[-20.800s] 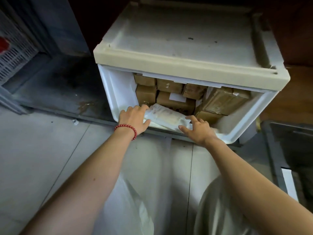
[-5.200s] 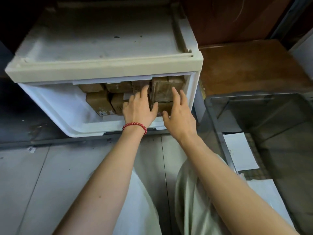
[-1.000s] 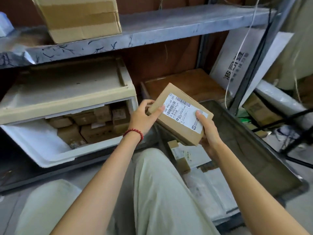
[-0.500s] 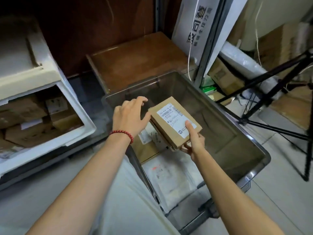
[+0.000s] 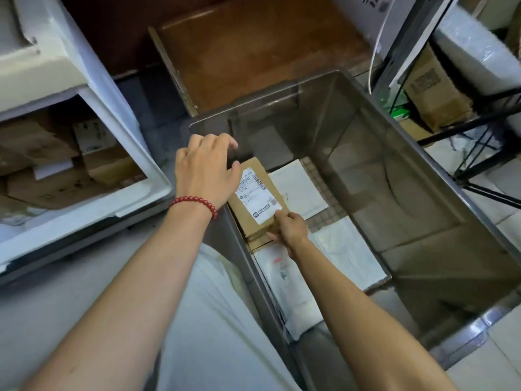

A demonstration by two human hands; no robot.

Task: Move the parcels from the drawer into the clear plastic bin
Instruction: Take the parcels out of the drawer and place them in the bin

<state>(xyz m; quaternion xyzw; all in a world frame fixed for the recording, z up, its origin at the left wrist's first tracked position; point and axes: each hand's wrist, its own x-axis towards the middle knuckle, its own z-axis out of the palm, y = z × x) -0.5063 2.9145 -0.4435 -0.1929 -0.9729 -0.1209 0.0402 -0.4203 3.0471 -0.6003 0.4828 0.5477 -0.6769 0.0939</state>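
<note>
Right, the right hand (image 5: 288,227) is down inside the clear plastic bin (image 5: 265,97), fingers and thumb pinched on the near corner of a brown cardboard parcel (image 5: 248,224). The parcel lies flat against the bin's left wall, on top of another brown carton (image 5: 259,244). Its white shipping label (image 5: 258,194) faces up: barcode stripes, lines of small print and a round logo, all too fine to read. The left hand (image 5: 205,172) hovers over the bin's left rim with fingers loosely curled and holding nothing, and I can't tell whether the thumb touches the parcel's far edge. A red bead bracelet (image 5: 194,203) sits on that wrist. White mailer bags (image 5: 348,249) cover the bin floor. Off to the left, the white drawer (image 5: 132,153) stands open with more brown parcels (image 5: 42,153) inside, one carrying a label with unreadable print.
</note>
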